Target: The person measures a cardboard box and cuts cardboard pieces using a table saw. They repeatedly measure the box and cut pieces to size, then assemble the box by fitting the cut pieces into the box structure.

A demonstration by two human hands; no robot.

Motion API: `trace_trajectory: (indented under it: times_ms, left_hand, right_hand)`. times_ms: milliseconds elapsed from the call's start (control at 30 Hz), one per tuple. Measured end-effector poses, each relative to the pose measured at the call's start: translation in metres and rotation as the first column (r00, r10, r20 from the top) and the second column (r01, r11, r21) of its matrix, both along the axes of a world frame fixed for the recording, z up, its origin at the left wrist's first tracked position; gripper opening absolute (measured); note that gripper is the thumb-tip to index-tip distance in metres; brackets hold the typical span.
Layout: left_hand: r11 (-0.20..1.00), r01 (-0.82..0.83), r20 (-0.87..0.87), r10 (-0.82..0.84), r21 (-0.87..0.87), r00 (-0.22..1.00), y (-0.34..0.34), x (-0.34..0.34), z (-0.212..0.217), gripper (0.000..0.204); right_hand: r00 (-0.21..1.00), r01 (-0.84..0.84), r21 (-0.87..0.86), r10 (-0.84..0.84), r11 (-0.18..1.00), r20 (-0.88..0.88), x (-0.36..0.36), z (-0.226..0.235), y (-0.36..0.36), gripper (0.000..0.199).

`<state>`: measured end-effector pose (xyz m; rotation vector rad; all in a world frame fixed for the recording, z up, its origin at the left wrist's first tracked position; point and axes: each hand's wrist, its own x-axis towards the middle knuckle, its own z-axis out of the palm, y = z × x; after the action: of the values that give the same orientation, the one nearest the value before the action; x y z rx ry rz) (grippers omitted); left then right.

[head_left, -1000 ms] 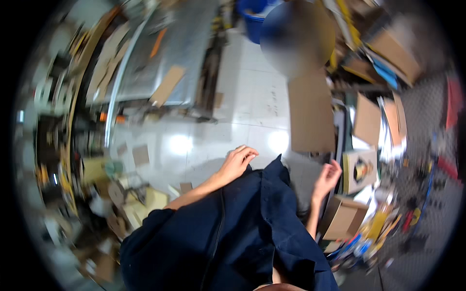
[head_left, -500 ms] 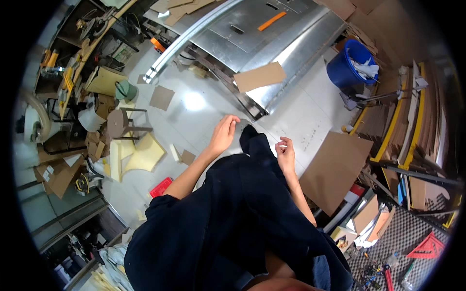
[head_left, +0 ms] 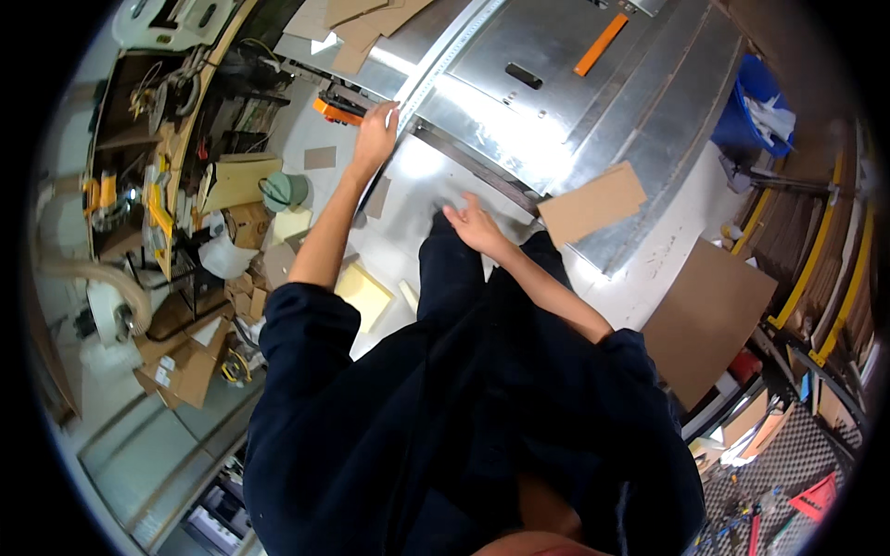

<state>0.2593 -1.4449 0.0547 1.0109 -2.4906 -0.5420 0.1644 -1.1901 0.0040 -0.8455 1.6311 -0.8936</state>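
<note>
My left hand [head_left: 375,136] is at the near end of a long silver metal rail [head_left: 438,67], its fingers closed around the edge. The rail lies across a shiny metal machine table [head_left: 482,111] and has fine marks along it. My right hand [head_left: 473,227] hangs above my legs, holding nothing, with its fingers apart. It is in front of the machine table's near edge and touches nothing. A brown cardboard piece [head_left: 593,204] lies on the table's near right corner, to the right of my right hand. An orange strip [head_left: 601,44] rests farther back on the metal.
An orange-and-black part [head_left: 337,109] sticks out left of the rail. A green bucket [head_left: 283,191] and foam pieces [head_left: 363,295] are on the floor at left. A blue bin [head_left: 762,102] stands at right, near a large brown board [head_left: 709,320] and racked sheets [head_left: 797,222].
I have moved closer to the machine table. My left hand has reached forward and taken hold of the rail's end. My right hand has swung left, in front of my legs.
</note>
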Motion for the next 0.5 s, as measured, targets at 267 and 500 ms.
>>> trace_trajectory:
  times_ms: [267,500]
  left_hand:
    - [0.845,0.528,0.07,-0.534,0.088,0.843,-0.158,-0.056,-0.087,0.041]
    - [0.752,0.649,-0.125,-0.637,0.118,0.761,-0.177,-0.068,-0.122,0.048]
  right_hand:
    - [0.884,0.378,0.146,-0.403,0.914,0.238,0.107,-0.041,-0.161,0.084]
    - [0.795,0.579,0.296,-0.607,0.76,0.003,0.133,-0.025,-0.202,0.084]
